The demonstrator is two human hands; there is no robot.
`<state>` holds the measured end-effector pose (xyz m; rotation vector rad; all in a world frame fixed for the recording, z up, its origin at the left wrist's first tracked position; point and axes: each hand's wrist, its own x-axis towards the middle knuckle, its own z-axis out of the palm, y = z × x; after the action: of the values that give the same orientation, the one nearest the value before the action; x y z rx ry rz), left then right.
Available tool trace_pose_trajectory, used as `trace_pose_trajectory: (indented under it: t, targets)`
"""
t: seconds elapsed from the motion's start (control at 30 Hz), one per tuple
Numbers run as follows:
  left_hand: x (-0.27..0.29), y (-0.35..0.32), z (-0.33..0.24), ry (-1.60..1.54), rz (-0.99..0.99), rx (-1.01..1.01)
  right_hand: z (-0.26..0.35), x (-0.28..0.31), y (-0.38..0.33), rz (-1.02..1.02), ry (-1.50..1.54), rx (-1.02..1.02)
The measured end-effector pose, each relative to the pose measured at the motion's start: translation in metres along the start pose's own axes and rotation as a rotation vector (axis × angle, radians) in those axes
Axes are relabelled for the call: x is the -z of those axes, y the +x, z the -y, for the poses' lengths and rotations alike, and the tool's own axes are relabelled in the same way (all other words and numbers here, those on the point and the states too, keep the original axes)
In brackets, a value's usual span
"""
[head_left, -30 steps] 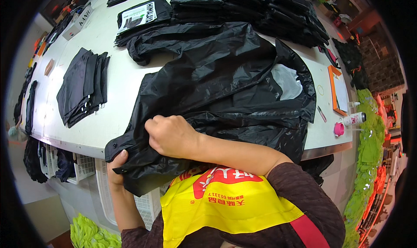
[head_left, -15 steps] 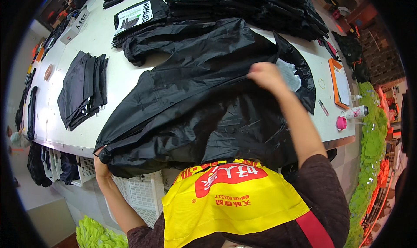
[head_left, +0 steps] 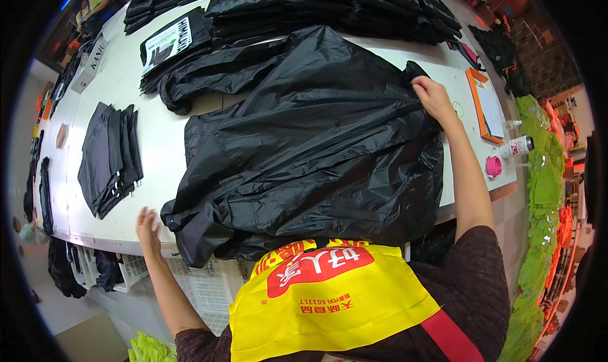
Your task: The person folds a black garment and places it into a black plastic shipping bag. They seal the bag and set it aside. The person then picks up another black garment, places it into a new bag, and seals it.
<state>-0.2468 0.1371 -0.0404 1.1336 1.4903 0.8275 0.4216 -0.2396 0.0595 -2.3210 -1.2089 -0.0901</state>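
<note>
A shiny black jacket (head_left: 297,140) with a front placket and snap buttons lies spread and wrinkled over the near part of the table, its lower edge against my yellow apron (head_left: 342,298). One sleeve stretches away toward the far left. My right hand (head_left: 434,99) is closed on the jacket's upper right corner, fingers pinching the cloth. Just off the jacket's left end is my left hand (head_left: 149,232), fingers apart and holding nothing, slightly blurred.
Tall stacks of folded black garments (head_left: 335,13) line the table's (head_left: 164,127) far side. A smaller folded pile (head_left: 111,159) lies left. An orange-edged tray (head_left: 486,105), bottle (head_left: 518,146) and pink cap (head_left: 493,166) stand right. White crates (head_left: 196,292) sit below the near edge.
My left hand has let go of the jacket's left end and moved slightly away. My right hand has shifted right, drawing the cloth flatter and covering the pale grey patch.
</note>
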Motion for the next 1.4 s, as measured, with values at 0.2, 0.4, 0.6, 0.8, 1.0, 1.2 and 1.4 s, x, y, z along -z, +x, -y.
trace_pose_trajectory:
  t: [0.2, 0.4, 0.6, 0.8, 1.0, 1.2, 1.4]
  targets:
    - [-0.227, -0.109, -0.097, 0.243, 0.380, -0.727, -0.032, -0.074, 0.032, 0.166, -0.243, 0.015]
    - [-0.410, -0.199, -0.047, 0.777, 1.079, -1.006, -0.062, -0.105, 0.031, 0.446, -0.278, -0.347]
    - [-0.445, -0.199, -0.035, 0.897, 1.003, -0.903, -0.108, -0.076, 0.036, 0.504, 0.218, -0.337]
    - [-0.459, -0.180, -0.047, 0.789, 0.916, -0.574, -0.104, -0.013, 0.024, 0.882, 0.222, -0.128]
    - [-0.476, -0.185, -0.048, 0.976, 0.748, -0.726, -0.102, -0.008, 0.030, 0.979, 0.318, -0.214]
    - [-0.477, -0.191, -0.040, 0.983, 0.634, -0.757, -0.074, -0.031, -0.002, 0.746, -0.355, 0.132]
    - [-0.478, -0.184, -0.042, 0.833, 0.716, -0.609, -0.096, -0.036, 0.024, 0.441, -0.152, -0.058]
